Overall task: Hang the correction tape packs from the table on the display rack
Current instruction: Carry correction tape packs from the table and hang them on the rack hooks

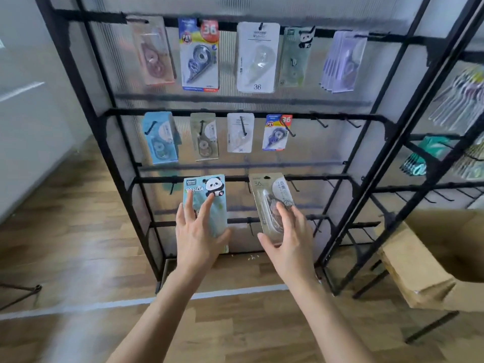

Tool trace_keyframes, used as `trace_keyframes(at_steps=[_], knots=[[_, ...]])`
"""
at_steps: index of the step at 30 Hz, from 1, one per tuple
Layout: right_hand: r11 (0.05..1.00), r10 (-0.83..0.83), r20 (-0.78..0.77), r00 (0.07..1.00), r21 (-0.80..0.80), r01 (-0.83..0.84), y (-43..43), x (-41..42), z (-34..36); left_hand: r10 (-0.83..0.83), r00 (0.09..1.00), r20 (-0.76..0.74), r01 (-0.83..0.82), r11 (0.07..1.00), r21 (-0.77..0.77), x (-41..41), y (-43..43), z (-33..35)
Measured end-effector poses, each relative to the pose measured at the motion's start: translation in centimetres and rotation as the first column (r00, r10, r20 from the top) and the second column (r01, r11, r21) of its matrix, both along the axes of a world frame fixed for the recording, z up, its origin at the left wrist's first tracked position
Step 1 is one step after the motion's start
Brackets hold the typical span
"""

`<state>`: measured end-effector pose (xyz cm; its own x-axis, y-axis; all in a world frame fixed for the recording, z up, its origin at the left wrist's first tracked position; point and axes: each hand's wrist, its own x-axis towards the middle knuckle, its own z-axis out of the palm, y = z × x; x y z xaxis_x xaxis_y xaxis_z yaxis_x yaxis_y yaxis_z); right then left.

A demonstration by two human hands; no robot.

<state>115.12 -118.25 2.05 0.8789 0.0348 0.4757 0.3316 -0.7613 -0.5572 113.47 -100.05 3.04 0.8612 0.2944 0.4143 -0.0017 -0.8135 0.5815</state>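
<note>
Holding one correction tape pack in each hand, both raised to the third bar (235, 178) of the display rack (366, 117). Left hand (196, 237) clamped on the panda pack (218, 213): fingers spread flat over its front, thumb round the lower edge on the side of the other hand. Right hand (286, 239) clamped on the beige pack (262, 195): fingers curled over the clear blister, thumb at the bottom corner. Both packs upright above the fingertips, tops level with the bar, not yet hanging on anything, as far as can be judged.

One free hook (172, 188) just beyond the left fingertips, on the outer side; a middle hook (248, 189) between the two hands; a third hook (294, 186) just past the top of the beige pack, away from the left hand.

Possible troubles from here, only as a judgement. With two packs brought up at once, two holes and two hook tips to watch together; easy to miss one and push card against the tip, bending or tearing it. Hole of the beige pack visible at its top; hole of the panda pack not to be seen, so harder to aim there. Grip low on each pack, far from the hole, so top edge free to swing or fold. After letting go too early, a fall to the floor (78, 258) below the wrists
</note>
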Motion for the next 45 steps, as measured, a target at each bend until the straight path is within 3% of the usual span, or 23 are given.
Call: trace_keyframes(at_steps=[14,27,38,45], knots=[[0.999,0.042,0.057,0.997,0.012,-0.042,6.6,11.6,-0.4,0.074,0.997,0.005,-0.074,0.997,0.003,10.8,6.8,0.2],[0.985,0.171,0.13,0.977,-0.04,-0.167,16.1,16.1,-0.3,0.197,0.979,-0.044,-0.197,0.98,-0.001,13.2,13.4,-1.3],[0.981,0.185,0.182,0.966,-0.094,-0.17,17.4,18.0,-2.5,0.234,0.97,-0.063,-0.235,0.972,-0.004,15.2,14.4,-2.3],[0.982,0.184,0.132,0.974,-0.068,-0.177,17.3,19.1,-3.7,0.262,0.962,-0.084,-0.262,0.965,0.013,16.0,14.8,-2.8]])
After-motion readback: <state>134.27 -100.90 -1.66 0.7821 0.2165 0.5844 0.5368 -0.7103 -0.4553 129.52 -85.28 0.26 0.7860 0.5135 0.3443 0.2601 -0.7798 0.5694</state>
